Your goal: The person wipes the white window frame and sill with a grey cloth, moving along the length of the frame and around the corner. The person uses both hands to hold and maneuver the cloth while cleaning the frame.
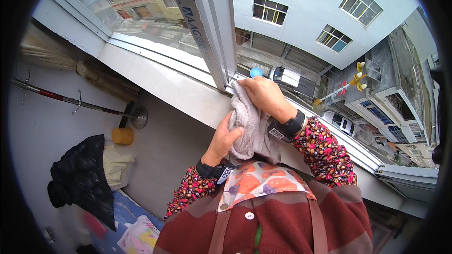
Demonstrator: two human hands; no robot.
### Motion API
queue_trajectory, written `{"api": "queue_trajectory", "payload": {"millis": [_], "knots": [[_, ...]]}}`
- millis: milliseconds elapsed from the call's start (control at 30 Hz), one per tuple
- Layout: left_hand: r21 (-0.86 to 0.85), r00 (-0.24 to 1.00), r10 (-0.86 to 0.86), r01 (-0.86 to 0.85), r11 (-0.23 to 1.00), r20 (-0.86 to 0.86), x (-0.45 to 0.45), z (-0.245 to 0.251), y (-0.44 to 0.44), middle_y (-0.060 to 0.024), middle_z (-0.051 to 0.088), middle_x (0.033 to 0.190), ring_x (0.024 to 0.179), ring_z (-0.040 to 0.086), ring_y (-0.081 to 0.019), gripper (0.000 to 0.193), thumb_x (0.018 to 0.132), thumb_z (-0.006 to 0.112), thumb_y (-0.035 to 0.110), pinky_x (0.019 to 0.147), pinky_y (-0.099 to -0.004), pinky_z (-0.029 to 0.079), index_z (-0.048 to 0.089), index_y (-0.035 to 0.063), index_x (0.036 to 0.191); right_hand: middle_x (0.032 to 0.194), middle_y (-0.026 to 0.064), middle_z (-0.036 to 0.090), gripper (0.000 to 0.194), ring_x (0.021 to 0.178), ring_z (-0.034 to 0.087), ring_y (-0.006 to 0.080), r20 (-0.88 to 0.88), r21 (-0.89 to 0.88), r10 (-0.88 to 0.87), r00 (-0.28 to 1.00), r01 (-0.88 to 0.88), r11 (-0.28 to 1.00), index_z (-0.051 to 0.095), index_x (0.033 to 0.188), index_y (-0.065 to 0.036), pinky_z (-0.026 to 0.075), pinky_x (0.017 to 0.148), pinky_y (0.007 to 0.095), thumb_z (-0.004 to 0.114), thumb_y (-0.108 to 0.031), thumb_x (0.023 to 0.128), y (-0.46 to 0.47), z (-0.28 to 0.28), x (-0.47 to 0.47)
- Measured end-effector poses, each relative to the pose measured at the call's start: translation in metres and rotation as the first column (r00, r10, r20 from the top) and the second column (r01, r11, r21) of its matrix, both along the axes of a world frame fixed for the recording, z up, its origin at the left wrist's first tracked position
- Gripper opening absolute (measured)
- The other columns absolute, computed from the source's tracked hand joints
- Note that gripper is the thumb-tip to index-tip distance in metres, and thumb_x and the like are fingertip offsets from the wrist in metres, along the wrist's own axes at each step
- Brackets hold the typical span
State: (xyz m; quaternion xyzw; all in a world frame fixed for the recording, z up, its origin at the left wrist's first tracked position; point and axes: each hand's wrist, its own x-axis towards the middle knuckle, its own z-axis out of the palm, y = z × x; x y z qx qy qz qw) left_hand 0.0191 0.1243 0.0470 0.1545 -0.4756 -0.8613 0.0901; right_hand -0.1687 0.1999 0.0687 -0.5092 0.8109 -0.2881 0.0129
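Note:
A greyish-pink towel cloth (243, 134) hangs bunched between my two hands above the window sill (169, 88). My left hand (223, 140) grips its lower left side, thumb on top. With bent fingers, my right hand (267, 96) holds the upper end of the cloth against the window track, at the foot of the white sliding sash frame (215, 28). The fingertips are partly hidden by the hand and cloth. Part of the cloth drapes over the sill edge towards my apron (268, 181).
Right of the sash the window stands open onto a street with parked vehicles (286, 77) and a pale blue building (300, 7). Left are a metal rod with hooks (70, 98), a yellow cylindrical object (123, 136), a black padded garment (81, 173) and blue patterned bedding (130, 206).

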Motion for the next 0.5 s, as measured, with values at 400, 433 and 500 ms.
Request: {"api": "queue_trajectory", "payload": {"millis": [400, 433, 500], "knots": [[-0.088, 0.999, -0.045, 0.045, 0.995, -0.003, 0.001, 0.003, -0.001, -0.0081, 0.06, 0.118, 0.107, 0.058, -0.014, 0.054, 0.083, 0.057, 0.008, 0.096, -0.0294, 0.045, 0.048, -0.0048, 0.134, 0.081, 0.0113, 0.065, 0.022, 0.07, 0.067, 0.0319, -0.108, 0.151, -0.005, 0.994, 0.022, 0.988, 0.069, 0.108, -0.013, 0.055, 0.063, 0.0433, 0.055, -0.02, 0.092, 0.001, 0.005, 0.001], [-0.053, 1.0, -0.007, 0.008, 0.999, 0.016, 0.001, 0.006, -0.004, -0.0081, 0.06, 0.118, 0.106, 0.058, -0.0139, 0.053, 0.083, 0.057, 0.008, 0.096, -0.0292, 0.045, 0.048, -0.0048, 0.134, 0.082, 0.0112, 0.065, 0.023, 0.07, 0.067, 0.0321, -0.099, 0.163, -0.012, 0.995, 0.028, 0.986, 0.068, 0.109, -0.013, 0.055, 0.063, 0.0432, 0.054, -0.019, 0.092, -0.009, 0.006, 0.002], [0.013, 0.999, 0.052, -0.052, 0.999, 0.014, 0.0, 0.009, -0.002, -0.0081, 0.061, 0.117, 0.105, 0.058, -0.0137, 0.053, 0.083, 0.057, 0.008, 0.095, -0.0289, 0.045, 0.048, -0.0047, 0.134, 0.084, 0.0117, 0.065, 0.025, 0.071, 0.067, 0.0327, -0.095, 0.16, 0.01, 0.995, 0.005, 0.987, 0.066, 0.113, -0.014, 0.055, 0.063, 0.0435, 0.053, -0.017, 0.092, -0.014, 0.007, 0.002]]}}
